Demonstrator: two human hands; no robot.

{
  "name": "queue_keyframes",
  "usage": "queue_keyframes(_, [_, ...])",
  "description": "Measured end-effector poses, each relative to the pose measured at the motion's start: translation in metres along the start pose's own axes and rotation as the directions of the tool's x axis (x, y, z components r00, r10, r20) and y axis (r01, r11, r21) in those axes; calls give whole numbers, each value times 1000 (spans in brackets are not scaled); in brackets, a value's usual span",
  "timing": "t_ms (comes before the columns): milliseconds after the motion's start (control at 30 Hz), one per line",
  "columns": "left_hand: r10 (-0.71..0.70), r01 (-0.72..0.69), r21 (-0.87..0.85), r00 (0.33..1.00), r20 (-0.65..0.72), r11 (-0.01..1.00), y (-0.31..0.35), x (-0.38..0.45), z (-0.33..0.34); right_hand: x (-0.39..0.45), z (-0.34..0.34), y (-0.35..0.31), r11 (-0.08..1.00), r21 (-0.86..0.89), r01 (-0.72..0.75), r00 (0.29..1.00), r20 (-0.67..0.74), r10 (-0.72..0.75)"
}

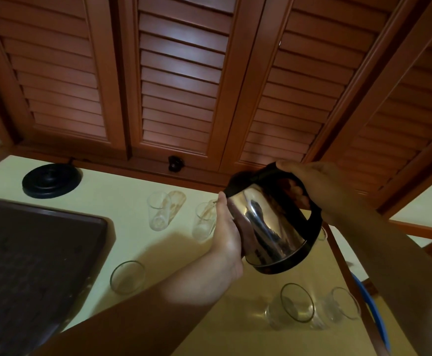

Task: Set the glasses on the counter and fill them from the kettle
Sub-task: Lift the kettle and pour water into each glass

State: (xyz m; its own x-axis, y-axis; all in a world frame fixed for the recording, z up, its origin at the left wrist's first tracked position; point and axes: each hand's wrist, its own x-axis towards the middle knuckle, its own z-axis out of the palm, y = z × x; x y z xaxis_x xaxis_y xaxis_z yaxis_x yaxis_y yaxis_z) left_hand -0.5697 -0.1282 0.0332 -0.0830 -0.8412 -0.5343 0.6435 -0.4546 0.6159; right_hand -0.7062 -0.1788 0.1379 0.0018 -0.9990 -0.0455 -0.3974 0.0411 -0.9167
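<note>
A steel kettle (274, 222) with a black handle and base is tilted over the pale counter (122, 191), spout toward a tall clear glass (204, 222). My right hand (312, 186) grips the black handle from above. My left hand (229, 227) presses against the kettle's left side, beside the spout. A second tall glass (158, 210) stands left of the first. A short glass (127, 277) stands nearer me on the left; two short glasses (295, 305) (343, 304) stand at the front right. Another glass rim (322, 233) peeks out behind the kettle.
The kettle's black round base (52, 179) sits at the back left of the counter. A dark brown tray (30, 265) fills the left side. Wooden louvred cabinet doors (181, 80) rise behind the counter. A blue curved object (374, 317) lies past the counter's right edge.
</note>
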Motion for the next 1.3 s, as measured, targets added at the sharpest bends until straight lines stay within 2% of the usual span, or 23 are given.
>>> queue_keyframes(367, [-26, 26, 3, 998, 53, 1000, -1, -3, 0, -4, -3, -2, 1000, -20, -15, 999, 32, 15])
queue_keyframes(800, [-82, 81, 29, 996, 36, 996, 3, -15, 0, -14, 0, -7, 1000, -12, -5, 999, 46, 6])
queue_keyframes(1300, [-70, 69, 44, 997, 13, 997, 9, -21, 0, -12, 2, -10, 997, -54, -46, 998, 35, 48])
